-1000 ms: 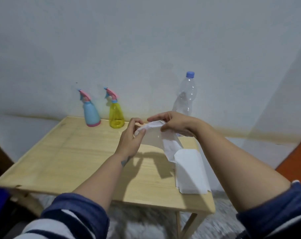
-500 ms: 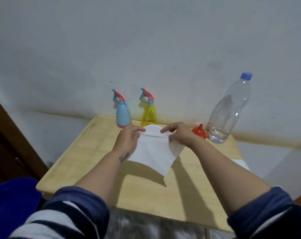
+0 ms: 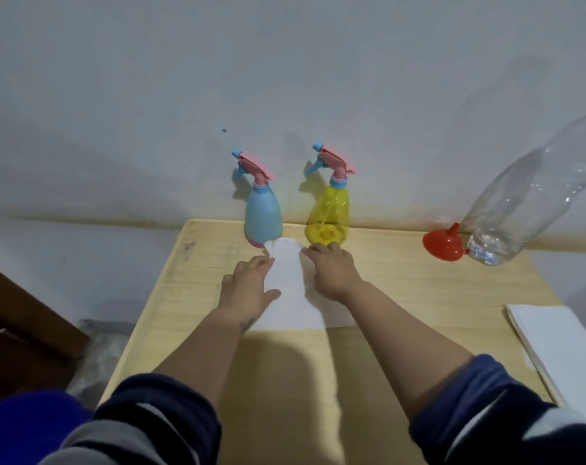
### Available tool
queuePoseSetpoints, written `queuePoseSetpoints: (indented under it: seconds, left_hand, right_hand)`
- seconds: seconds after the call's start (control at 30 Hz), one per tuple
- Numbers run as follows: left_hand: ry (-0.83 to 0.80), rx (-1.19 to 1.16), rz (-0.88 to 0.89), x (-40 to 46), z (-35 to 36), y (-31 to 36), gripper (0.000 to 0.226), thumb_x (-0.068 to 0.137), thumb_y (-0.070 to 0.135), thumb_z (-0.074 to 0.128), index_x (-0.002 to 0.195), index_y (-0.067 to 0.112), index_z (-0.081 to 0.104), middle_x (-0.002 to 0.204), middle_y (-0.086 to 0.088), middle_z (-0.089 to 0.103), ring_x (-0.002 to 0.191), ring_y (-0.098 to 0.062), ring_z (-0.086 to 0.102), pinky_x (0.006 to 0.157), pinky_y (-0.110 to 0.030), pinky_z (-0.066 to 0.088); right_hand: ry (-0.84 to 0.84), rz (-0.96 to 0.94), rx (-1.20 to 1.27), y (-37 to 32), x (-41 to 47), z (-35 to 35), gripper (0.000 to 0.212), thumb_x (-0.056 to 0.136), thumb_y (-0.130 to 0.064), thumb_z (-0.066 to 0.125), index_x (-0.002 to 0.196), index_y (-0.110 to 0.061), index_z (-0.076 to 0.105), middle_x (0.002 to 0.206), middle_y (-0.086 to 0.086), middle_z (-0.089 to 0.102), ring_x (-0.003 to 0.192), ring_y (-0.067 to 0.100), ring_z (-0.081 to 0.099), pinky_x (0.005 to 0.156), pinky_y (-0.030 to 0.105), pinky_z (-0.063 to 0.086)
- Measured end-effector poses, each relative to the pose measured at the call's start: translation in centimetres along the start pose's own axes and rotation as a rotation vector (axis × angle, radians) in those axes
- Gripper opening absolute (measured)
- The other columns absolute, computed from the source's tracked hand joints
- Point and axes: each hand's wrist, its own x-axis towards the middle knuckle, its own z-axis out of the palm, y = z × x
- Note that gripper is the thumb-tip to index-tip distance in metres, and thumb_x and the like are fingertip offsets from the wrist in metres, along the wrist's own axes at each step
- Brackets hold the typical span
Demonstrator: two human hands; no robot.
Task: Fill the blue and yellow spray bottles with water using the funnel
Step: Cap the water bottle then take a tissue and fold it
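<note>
A blue spray bottle [image 3: 263, 213] and a yellow spray bottle [image 3: 328, 214], both with pink triggers, stand at the table's back edge against the wall. A red funnel [image 3: 444, 245] lies mouth down at the back right, touching a large clear water bottle [image 3: 533, 203] with a little water in it. A white tissue [image 3: 293, 297] lies flat on the table in front of the spray bottles. My left hand [image 3: 248, 290] presses its left edge with fingers flat. My right hand [image 3: 332, 268] rests on its right side, fingers spread.
The light wooden table [image 3: 402, 313] stands against a white wall. A stack of white tissues [image 3: 560, 344] lies at the table's right edge. A dark wooden piece [image 3: 16, 330] and something blue [image 3: 26, 417] are at the lower left, off the table.
The tissue was held up between both hands and now lies spread flat on the table under them. The view has moved closer and more over the table.
</note>
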Motion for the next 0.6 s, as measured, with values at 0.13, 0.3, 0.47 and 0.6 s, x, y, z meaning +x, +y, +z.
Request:
queuePoseSetpoints:
  seconds: [0.13,0.3,0.47,0.6]
  left_hand:
    - [-0.036,0.096,0.042,0.9,0.5,-0.6,0.069,0.096,0.049,0.043,0.153,0.025,0.013,0.162,0.006,-0.002,0.148,-0.020,0.002,0.118,-0.046,0.012]
    - [-0.122,0.159,0.142,2.3,1.7,-0.4,0.066,0.100,0.048,0.029,0.154,0.020,0.005,0.162,0.003,-0.009,0.149,-0.014,-0.010,0.120,-0.046,-0.002]
    - [-0.254,0.237,0.110,3.1,2.4,-1.2,0.068,0.099,0.054,0.014,0.154,0.020,-0.006,0.161,0.002,-0.017,0.148,-0.014,-0.015,0.119,-0.051,-0.006]
    - [-0.245,0.242,0.120,2.5,2.5,-1.5,0.067,0.098,0.056,0.010,0.154,0.023,-0.005,0.161,0.005,-0.016,0.148,-0.011,-0.013,0.119,-0.051,-0.007]
  right_hand:
    - [0.048,0.047,-0.036,0.1,-0.1,2.2,0.059,0.093,-0.018,0.045,0.149,-0.025,0.028,0.162,0.003,0.005,0.147,0.029,0.007,0.115,0.058,0.001]
    - [0.097,-0.011,-0.039,0.6,-1.1,3.9,0.051,0.100,-0.030,0.032,0.149,-0.018,0.028,0.161,0.005,0.015,0.150,0.022,0.005,0.117,0.054,0.000]
    - [-0.147,0.107,-0.070,2.2,-0.4,4.7,0.062,0.099,-0.051,0.012,0.154,-0.024,-0.001,0.162,0.001,-0.012,0.149,0.021,-0.013,0.116,0.058,-0.006]
    - [-0.172,0.114,-0.059,2.2,-1.5,5.1,0.061,0.099,-0.053,0.009,0.153,-0.028,-0.004,0.161,-0.003,-0.016,0.149,0.019,-0.015,0.115,0.059,-0.006]
